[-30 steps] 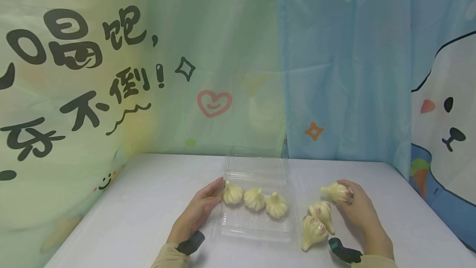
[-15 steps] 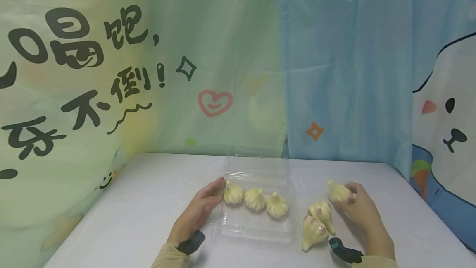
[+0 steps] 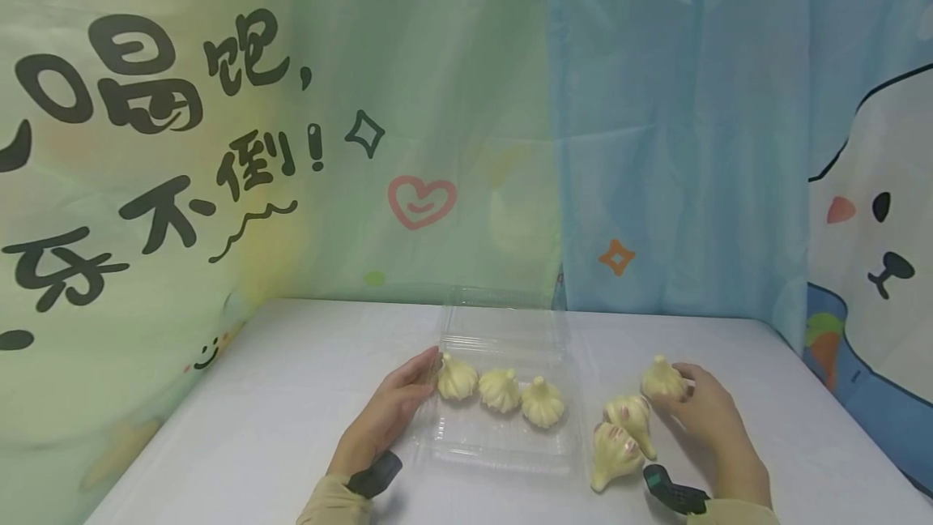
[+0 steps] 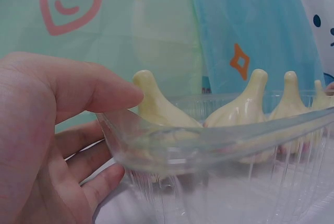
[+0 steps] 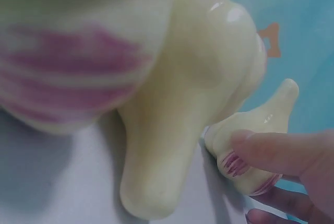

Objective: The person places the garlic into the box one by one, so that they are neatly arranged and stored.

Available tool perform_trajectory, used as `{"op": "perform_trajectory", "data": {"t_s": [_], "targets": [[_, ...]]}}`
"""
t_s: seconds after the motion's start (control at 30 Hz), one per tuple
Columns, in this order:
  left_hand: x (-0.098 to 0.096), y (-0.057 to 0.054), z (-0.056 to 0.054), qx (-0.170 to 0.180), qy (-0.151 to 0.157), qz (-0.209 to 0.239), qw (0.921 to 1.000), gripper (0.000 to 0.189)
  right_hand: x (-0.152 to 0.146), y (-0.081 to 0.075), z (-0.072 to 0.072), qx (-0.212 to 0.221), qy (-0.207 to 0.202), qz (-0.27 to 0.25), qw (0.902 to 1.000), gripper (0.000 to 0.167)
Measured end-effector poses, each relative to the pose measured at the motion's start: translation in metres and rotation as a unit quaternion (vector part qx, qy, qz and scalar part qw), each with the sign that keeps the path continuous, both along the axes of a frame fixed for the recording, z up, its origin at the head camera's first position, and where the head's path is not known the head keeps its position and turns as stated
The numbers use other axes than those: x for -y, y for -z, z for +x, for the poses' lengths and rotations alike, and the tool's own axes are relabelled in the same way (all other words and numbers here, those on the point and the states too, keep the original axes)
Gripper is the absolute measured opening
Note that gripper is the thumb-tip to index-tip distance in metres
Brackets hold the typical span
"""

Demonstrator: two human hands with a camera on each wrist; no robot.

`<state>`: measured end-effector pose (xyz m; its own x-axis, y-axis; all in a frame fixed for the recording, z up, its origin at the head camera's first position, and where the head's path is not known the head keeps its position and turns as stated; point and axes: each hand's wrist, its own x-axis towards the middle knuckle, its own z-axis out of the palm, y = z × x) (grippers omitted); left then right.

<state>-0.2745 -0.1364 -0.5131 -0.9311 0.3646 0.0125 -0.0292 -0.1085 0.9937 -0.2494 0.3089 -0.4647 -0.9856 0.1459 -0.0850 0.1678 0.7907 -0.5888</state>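
My right hand (image 3: pixel 703 411) holds a cream garlic bulb (image 3: pixel 662 379) between thumb and fingers at the right of the table; its stem points up. In the right wrist view the thumb presses the side of this bulb (image 5: pixel 250 135), which has purple streaks. My left hand (image 3: pixel 397 403) holds the left side of an open clear plastic box (image 3: pixel 503 448), thumb at the rim and the other fingers against the outside. Inside the box, three garlic bulbs (image 3: pixel 499 391) stand in a row along the back, stems up.
Two more garlic bulbs (image 3: pixel 615 452) lie against each other between the box and my right hand. The box's clear lid (image 3: pixel 503 322) stands open at the back. Behind the white table (image 3: pixel 240 428) hangs a printed curtain (image 3: pixel 466 104).
The garlic bulb in my right hand has turned from lying sideways, stem to the left, to stem up. My left hand and the box have stayed in place.
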Motion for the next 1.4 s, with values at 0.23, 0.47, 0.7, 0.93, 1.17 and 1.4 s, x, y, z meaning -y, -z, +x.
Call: {"op": "perform_trajectory", "data": {"t_s": [0.23,0.47,0.7,0.93,1.17,1.4], "targets": [[-0.002,-0.002,0.001,0.001,-0.004,-0.002,1.0,0.062,0.003,-0.004,0.002,0.009,-0.001,0.008,0.9999,0.09],[-0.001,-0.004,0.003,0.003,-0.001,0.005,1.0,0.064,0.003,-0.002,0.002,0.007,-0.005,0.006,0.9999,0.083],[-0.001,-0.005,0.004,0.003,0.005,0.007,1.0,0.064,0.004,-0.004,0.001,0.011,-0.001,0.001,0.9999,0.084],[-0.002,-0.005,0.003,0.005,-0.006,-0.013,0.9999,0.063,0.005,-0.009,0.003,0.001,-0.003,-0.008,1.0,0.081],[-0.001,-0.004,0.002,0.006,0.0,-0.002,1.0,0.063,0.005,-0.014,0.002,-0.026,-0.019,0.006,0.9995,0.078],[-0.002,-0.004,0.003,0.009,-0.004,-0.003,0.9999,0.064,0.01,-0.023,0.003,-0.046,-0.019,0.001,0.9988,0.078]]}}
